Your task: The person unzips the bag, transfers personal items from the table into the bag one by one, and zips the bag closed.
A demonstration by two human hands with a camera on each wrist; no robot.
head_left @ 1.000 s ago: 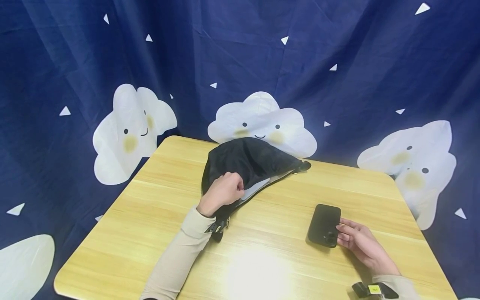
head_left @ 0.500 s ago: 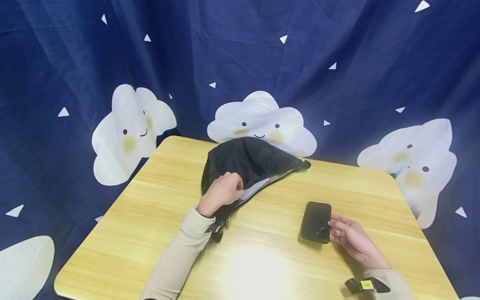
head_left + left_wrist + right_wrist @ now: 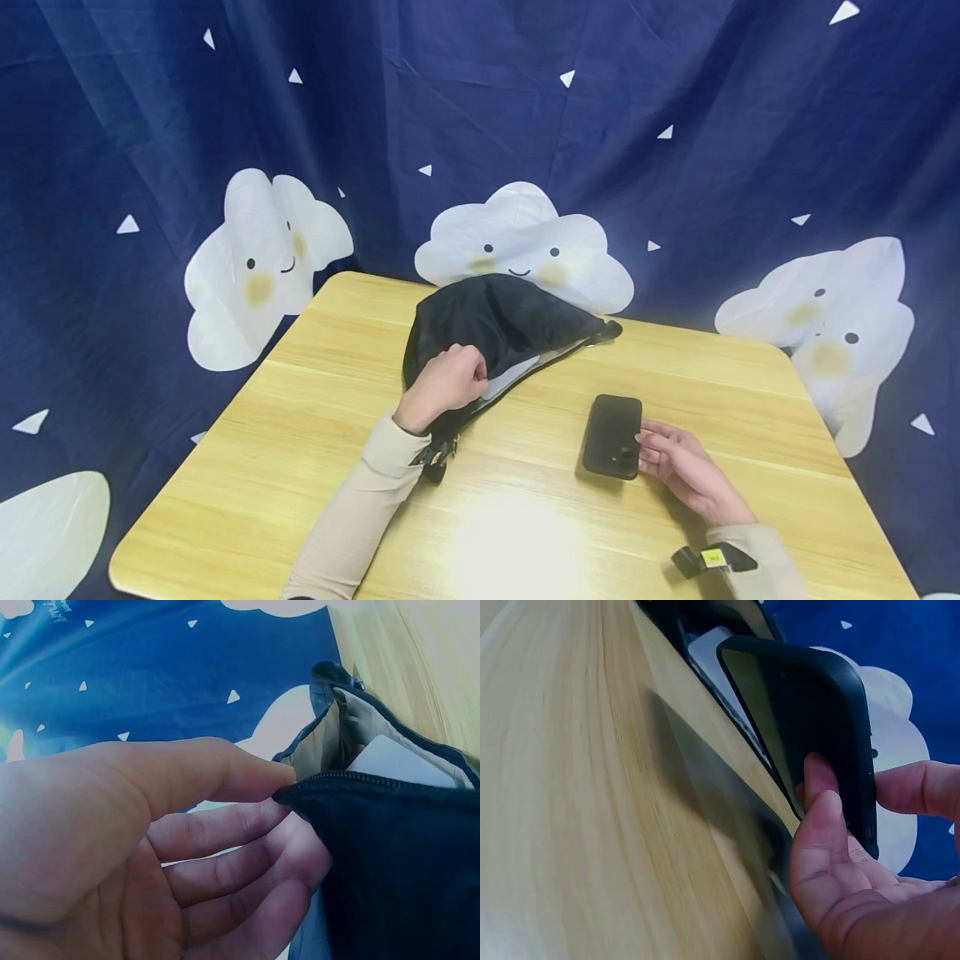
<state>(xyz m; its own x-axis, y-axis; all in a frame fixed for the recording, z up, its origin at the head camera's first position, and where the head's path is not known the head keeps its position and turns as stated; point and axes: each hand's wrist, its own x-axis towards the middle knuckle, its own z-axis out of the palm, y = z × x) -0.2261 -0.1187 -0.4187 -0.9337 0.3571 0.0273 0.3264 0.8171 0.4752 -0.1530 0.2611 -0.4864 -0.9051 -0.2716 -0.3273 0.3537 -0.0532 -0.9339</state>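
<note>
A black zippered bag [image 3: 487, 317] lies at the far middle of the table, its mouth unzipped. My left hand [image 3: 446, 387] pinches the zipper edge between thumb and forefinger, as the left wrist view shows. Inside the pale-lined opening sits a flat white object [image 3: 401, 761], whose kind I cannot tell. To the right, my right hand [image 3: 686, 471] grips a black smartphone [image 3: 612, 433] by its side edge. In the right wrist view the phone [image 3: 802, 697] is tilted and raised off the table, with its shadow below.
The light wooden table [image 3: 300, 450] has rounded corners and a bright glare spot near its front. Behind it hangs a dark blue curtain [image 3: 375, 100] printed with white clouds and triangles. Each wrist wears a strapped device [image 3: 712, 558].
My right hand has carried the smartphone leftward and slightly away from me, closer to the bag. The left hand and the bag have stayed in place.
</note>
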